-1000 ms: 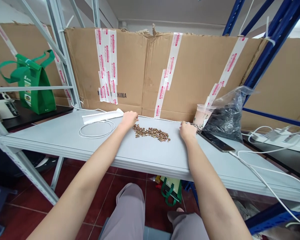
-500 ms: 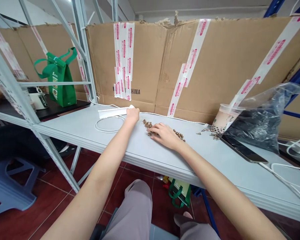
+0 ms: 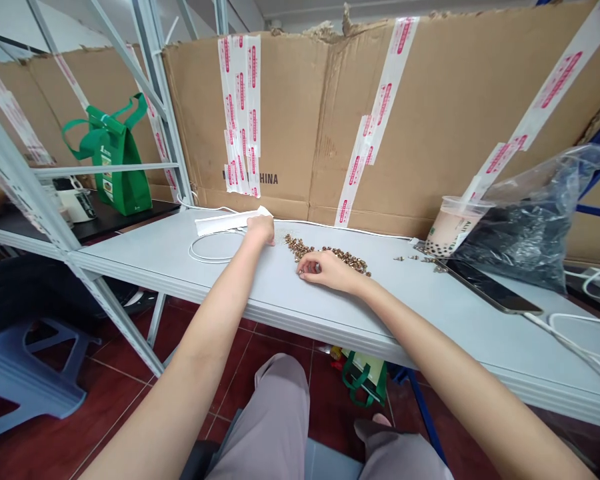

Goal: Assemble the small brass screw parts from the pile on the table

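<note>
My left hand point(image 3: 261, 229) is closed at the right end of a long white folded strip point(image 3: 220, 223), and its fingertips are hidden from me. Whether it grips the strip or some small thing beside it cannot be made out. My right hand point(image 3: 327, 272) rests at the near side of a pile of small brass-coloured metal pieces point(image 3: 347, 259). Its thumb and fingers curl into a pinch, with a tiny metal piece point(image 3: 301, 271) at the tips. A looped white cable point(image 3: 207, 259) lies below the strip.
To the right stand a lidded drink cup point(image 3: 453, 227) and a clear bag of dark contents point(image 3: 523, 250), with a phone point(image 3: 490, 287) before them. Several loose silvery pieces point(image 3: 414, 258) lie near the cup. A cardboard wall point(image 3: 290, 120) closes the back of the grey table point(image 3: 155, 250).
My right hand has drawn slightly back from the pile, its flat fingers now curled into a pinch, uncovering more pieces. My left hand has tipped lower by the strip's end. The view has shifted slightly.
</note>
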`<move>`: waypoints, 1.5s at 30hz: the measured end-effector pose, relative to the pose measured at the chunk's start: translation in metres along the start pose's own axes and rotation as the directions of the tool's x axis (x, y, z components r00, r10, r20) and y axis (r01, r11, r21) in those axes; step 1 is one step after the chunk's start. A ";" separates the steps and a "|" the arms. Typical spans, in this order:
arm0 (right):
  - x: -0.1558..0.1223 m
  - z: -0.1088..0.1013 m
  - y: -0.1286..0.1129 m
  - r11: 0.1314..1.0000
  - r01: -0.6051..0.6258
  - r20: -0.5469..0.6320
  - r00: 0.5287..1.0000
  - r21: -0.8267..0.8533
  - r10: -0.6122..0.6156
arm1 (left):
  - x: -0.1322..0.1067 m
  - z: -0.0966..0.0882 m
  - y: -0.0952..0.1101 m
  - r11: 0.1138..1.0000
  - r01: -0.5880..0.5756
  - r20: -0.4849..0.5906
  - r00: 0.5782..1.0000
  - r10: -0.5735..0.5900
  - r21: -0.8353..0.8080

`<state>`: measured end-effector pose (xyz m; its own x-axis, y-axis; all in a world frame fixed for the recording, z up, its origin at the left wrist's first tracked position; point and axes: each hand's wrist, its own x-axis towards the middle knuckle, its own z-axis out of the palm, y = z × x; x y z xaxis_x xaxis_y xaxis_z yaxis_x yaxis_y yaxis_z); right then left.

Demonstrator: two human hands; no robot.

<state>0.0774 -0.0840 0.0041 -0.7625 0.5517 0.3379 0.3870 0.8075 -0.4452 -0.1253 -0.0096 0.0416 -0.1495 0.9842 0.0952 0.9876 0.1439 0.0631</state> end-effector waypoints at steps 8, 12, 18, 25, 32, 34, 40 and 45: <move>-0.001 -0.010 0.021 0.977 -0.146 -0.122 0.979 0.153 0.165 | 0.000 0.002 0.006 0.995 -0.012 -0.010 1.000 0.013 0.099; -0.004 -0.015 0.030 0.970 -0.178 -0.174 0.963 0.168 0.207 | -0.004 0.003 0.009 0.992 -0.042 -0.034 0.998 0.047 0.122; -0.009 -0.018 0.035 0.972 -0.192 -0.224 0.950 0.134 0.218 | -0.009 0.005 0.013 0.974 -0.087 -0.092 0.990 0.108 0.212; -0.009 -0.025 0.039 0.976 -0.209 -0.307 0.926 0.065 0.219 | -0.004 0.000 0.010 0.985 -0.170 -0.182 0.970 0.164 -0.019; -0.015 -0.031 0.048 0.975 -0.221 -0.404 0.891 0.011 0.207 | -0.006 0.016 0.051 0.586 -0.485 -0.305 0.871 0.384 -0.649; -0.017 -0.033 0.048 0.971 -0.236 -0.449 0.863 0.043 0.230 | -0.013 0.024 0.065 0.488 -0.486 -0.263 0.850 0.456 -0.725; -0.020 -0.038 0.049 0.967 -0.213 -0.484 0.837 0.140 0.255 | -0.030 0.030 0.079 0.391 -0.504 -0.234 0.794 0.561 -0.770; -0.020 -0.040 0.051 0.968 -0.247 -0.509 0.830 0.034 0.229 | -0.033 0.027 0.079 0.362 -0.485 -0.253 0.810 0.530 -0.796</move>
<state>0.1331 -0.0458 0.0079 -0.2801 0.7493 0.6000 0.5457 0.6386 -0.5427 -0.0412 -0.0280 0.0166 0.3899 0.8469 0.3615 0.3914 -0.5078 0.7675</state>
